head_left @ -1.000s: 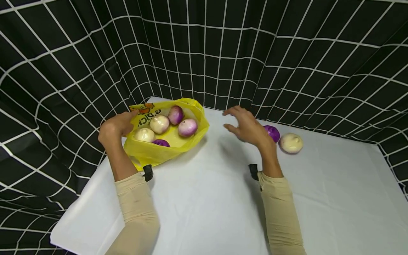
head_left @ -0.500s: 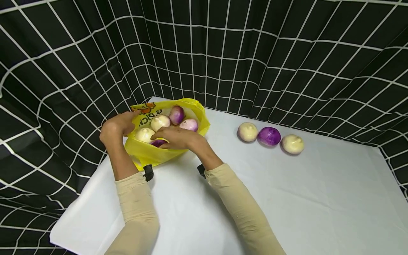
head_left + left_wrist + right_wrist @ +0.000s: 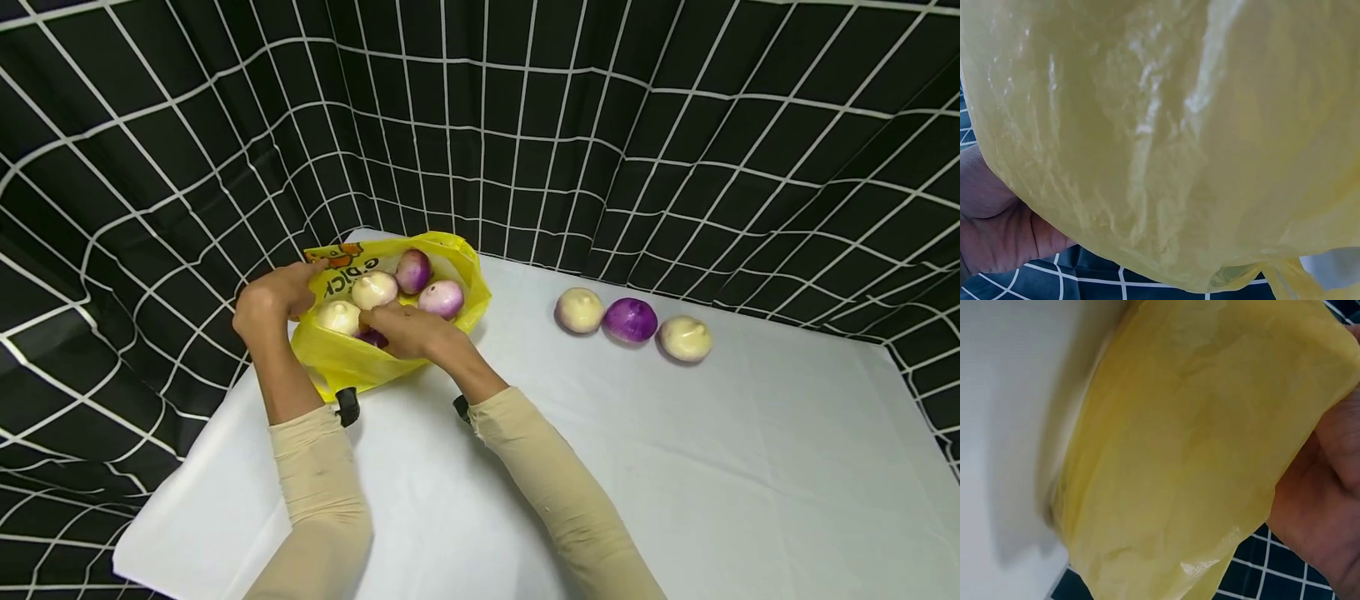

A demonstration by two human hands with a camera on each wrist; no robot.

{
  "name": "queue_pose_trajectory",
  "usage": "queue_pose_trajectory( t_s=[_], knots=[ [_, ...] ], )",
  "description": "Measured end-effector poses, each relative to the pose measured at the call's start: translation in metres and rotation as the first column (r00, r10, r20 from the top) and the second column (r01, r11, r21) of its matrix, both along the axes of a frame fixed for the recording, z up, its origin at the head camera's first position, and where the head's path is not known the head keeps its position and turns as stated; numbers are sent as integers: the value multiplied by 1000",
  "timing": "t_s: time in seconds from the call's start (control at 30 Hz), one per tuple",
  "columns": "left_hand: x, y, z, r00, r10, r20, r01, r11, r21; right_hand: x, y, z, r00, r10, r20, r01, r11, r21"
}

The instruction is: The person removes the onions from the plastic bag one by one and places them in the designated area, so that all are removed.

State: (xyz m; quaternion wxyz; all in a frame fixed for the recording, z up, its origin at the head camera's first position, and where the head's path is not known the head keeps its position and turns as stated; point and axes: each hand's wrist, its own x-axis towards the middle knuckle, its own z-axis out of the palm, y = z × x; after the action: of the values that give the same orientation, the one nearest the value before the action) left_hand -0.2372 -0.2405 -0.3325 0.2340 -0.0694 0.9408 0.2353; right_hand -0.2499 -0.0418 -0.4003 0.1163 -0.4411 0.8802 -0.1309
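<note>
The right hand [image 3: 401,327] has swung from beside the three loose onions into the yellow bag [image 3: 352,358], settling over the dark purple onion [image 3: 372,337].

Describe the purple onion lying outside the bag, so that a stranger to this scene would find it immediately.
On the white table, look right of the yellow bag: three onions lie in a row there. The purple onion is the middle one, the only dark purple one between two pale cream onions.
</note>
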Motion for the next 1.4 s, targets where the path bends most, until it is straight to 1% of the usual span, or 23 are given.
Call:
queue_pose_trajectory(
  t_s=[0.13,0.27,0.33,0.4,0.47,0.53,0.57,0.67,0.73,0.8,0.97,1.03,1.13,1.23,1.3,1.33,1.4],
  knots=[
    [-1,0,0,1000,-18,-6,18,1000,-9,-1,1,-1,1000,15,-5,-15,1000,-22],
    [-2,0,0,1000,-20,-14,19,1000,-12,-2,3,2,999,42,-22,-43,998,-56],
    [-1,0,0,1000,-10,-10,10,1000,-13,-3,8,6,999,35,-12,-36,995,-95],
    [-1,0,-1,1000,-3,0,3,1000,-11,-3,16,12,1000,8,12,-6,988,-154],
    [-1,-2,-2,1000,-9,5,9,1000,-14,-4,29,19,999,-22,49,33,973,-229],
    [-1,-3,-3,1000,-13,6,14,1000,-8,-4,46,27,995,-50,90,75,948,-309],
    [-1,-4,-4,1000,-15,5,15,1000,-2,-4,56,31,993,-63,95,92,936,-340],
    [-1,-6,-5,1000,-20,-1,20,1000,2,-4,88,45,991,-109,81,132,910,-394],
    [-1,-6,-4,1000,-7,7,7,1000,8,-3,111,52,986,-158,53,165,900,-404],
    [-1,-6,-4,1000,-3,11,3,1000,1,-2,133,58,977,-213,25,205,892,-403],
    [-2,-7,-2,1000,-18,12,18,1000,-3,3,181,68,943,-332,0,303,861,-410],
    [-2,-6,-2,1000,-20,18,20,1000,8,5,199,70,930,-368,-11,333,854,-400],
    [-1,-6,-2,1000,-17,21,17,1000,24,9,225,72,911,-412,-22,374,848,-375],
    [1,-8,-3,1000,-14,21,13,999,37,16,255,70,883,-468,-31,426,828,-363],
    [1,-8,-3,1000,-14,21,13,999,42,22,278,69,851,-522,-49,471,802,-368],
    [0,-7,-3,1000,-10,26,9,999,44,25,290,68,832,-552,-53,497,784,-372],
    [0,-5,-2,999,-11,32,9,999,42,31,315,66,784,-618,-56,560,744,-366]
  ],
)
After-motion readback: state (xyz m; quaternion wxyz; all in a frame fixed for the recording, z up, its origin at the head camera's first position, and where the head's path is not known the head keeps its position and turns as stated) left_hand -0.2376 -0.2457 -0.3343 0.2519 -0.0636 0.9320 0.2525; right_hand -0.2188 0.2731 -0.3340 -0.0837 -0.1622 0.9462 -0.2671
